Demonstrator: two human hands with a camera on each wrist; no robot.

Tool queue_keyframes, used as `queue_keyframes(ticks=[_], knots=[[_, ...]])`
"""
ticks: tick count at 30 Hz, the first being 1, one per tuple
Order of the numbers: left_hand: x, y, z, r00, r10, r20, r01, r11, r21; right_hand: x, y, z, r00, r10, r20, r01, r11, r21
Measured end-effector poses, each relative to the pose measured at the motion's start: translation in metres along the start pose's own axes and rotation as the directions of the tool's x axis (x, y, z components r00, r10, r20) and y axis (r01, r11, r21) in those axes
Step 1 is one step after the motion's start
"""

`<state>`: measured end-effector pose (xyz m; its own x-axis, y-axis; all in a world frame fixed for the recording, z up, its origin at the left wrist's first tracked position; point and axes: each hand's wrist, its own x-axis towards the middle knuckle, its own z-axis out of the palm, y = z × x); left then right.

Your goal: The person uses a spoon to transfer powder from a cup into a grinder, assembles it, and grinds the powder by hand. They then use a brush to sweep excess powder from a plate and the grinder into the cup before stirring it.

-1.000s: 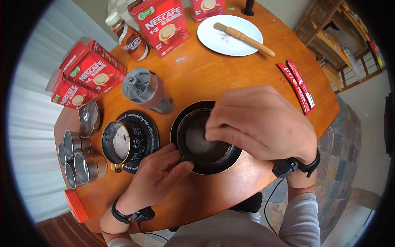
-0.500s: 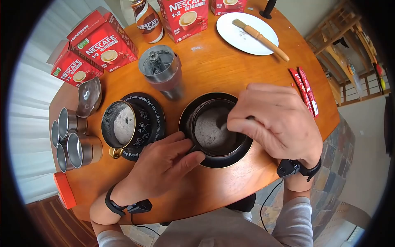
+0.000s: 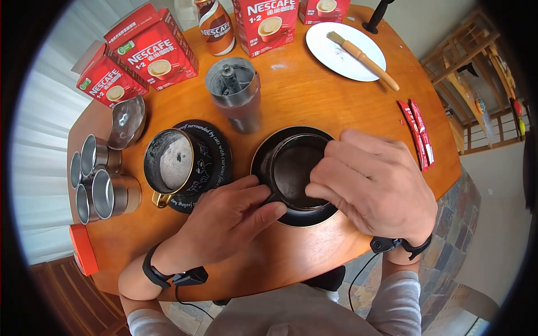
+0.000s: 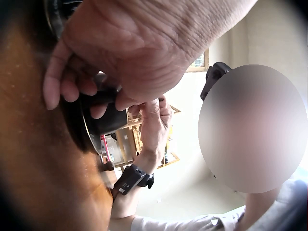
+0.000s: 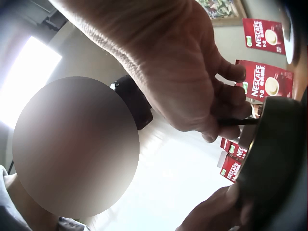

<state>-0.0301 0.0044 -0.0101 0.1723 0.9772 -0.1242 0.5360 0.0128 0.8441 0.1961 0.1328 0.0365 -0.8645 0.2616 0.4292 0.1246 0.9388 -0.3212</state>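
In the head view, a black cup [image 3: 291, 168] stands on a black gold-rimmed saucer [image 3: 258, 165]. My left hand [image 3: 232, 215] grips the cup by its handle, at the near left side. Above the cup's right rim, my right hand [image 3: 381, 185] pinches a thin dark handle [image 5: 236, 121], seen in the right wrist view. Its lower end is hidden in the cup, so I cannot tell what tool it is. The cup's inside looks dark. To the left, another black cup [image 3: 150, 168] with a gold handle holds grey powdery stuff, on a printed black saucer [image 3: 216, 151].
A metal grinder-like canister [image 3: 238, 101] stands behind the cups. Several metal cups [image 3: 115, 196] and a glassy bowl [image 3: 128, 123] are at left. Red Nescafe boxes [image 3: 157, 56] and a bottle [image 3: 216, 31] line the back. A brush [image 3: 361, 59] lies on a white plate [image 3: 325, 50]; red sachets [image 3: 417, 134] lie at right.
The head view has shifted, so the table things sit differently in it. Inside the cup, the grey powdery look of half a second ago is now dark. Both hands keep their holds.
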Motion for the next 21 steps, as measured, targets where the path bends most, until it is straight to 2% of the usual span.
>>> queue_keyframes(ticks=[2,4,7,10,14,17,19,21], knots=[[0.001,0.000,-0.001,1.000,0.007,0.006,-0.007,1.000,0.003,-0.002,-0.001,-0.001,1.000,0.002,0.031,-0.006,0.993,0.116],[0.001,0.001,-0.002,1.000,0.003,0.016,-0.003,1.000,-0.001,0.003,0.002,0.002,0.997,-0.007,-0.080,0.014,0.997,0.082],[0.000,-0.001,0.000,1.000,0.019,0.010,-0.019,1.000,-0.005,0.007,0.005,0.006,0.986,-0.012,-0.164,0.016,1.000,0.021],[0.000,-0.001,0.000,1.000,0.020,0.006,-0.020,1.000,0.009,0.008,0.005,0.009,0.993,-0.004,-0.121,-0.001,0.999,-0.047],[0.000,0.002,-0.005,0.997,-0.014,0.079,0.012,1.000,0.020,0.007,0.001,0.010,0.999,0.018,-0.045,-0.023,0.994,-0.105],[0.000,0.002,-0.004,0.997,-0.011,0.071,0.010,1.000,0.009,0.005,-0.005,0.011,0.999,0.046,-0.018,-0.046,0.999,0.002],[-0.001,0.003,-0.004,0.997,-0.019,0.072,0.019,1.000,0.009,0.006,-0.002,0.011,0.998,0.019,-0.068,-0.013,0.996,0.088],[0.000,0.002,-0.003,0.998,-0.018,0.065,0.018,1.000,-0.003,0.008,0.001,0.012,0.993,0.015,-0.114,-0.005,0.996,0.089]])
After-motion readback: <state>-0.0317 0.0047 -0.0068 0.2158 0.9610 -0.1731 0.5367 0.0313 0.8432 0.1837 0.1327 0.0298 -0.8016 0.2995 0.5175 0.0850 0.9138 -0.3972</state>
